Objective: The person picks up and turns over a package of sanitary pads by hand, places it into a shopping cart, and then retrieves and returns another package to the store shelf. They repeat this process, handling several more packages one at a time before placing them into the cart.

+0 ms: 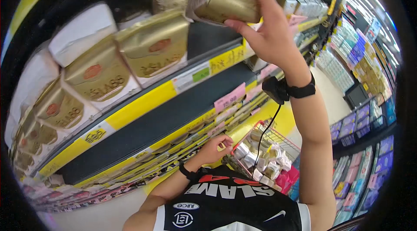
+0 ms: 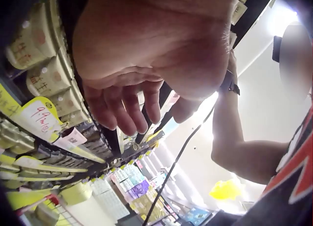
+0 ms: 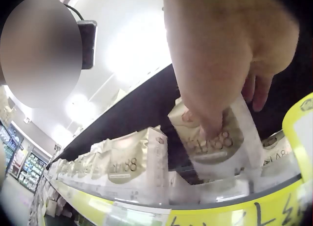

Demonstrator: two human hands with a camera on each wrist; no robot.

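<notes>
My right hand (image 1: 273,35) grips a gold and white package (image 1: 228,3) above the upper shelf, thumb on one side. In the right wrist view the right hand (image 3: 230,55) has its thumb across the front of the package (image 3: 215,148), which tilts over the shelf's front lip. Similar gold packages (image 1: 154,46) stand in a row beside it. My left hand (image 1: 213,149) hangs low by the cart, fingers loosely bent, holding nothing. In the left wrist view the left hand (image 2: 156,64) is palm-on to the camera with nothing in it.
A shopping cart (image 1: 234,147) with several packages stands below, close to my body. Yellow price strips (image 1: 143,105) run along the shelf edges. A pink price tag (image 1: 229,97) sticks out from the shelving. Across the aisle are stacked goods (image 1: 347,53) and more shelves.
</notes>
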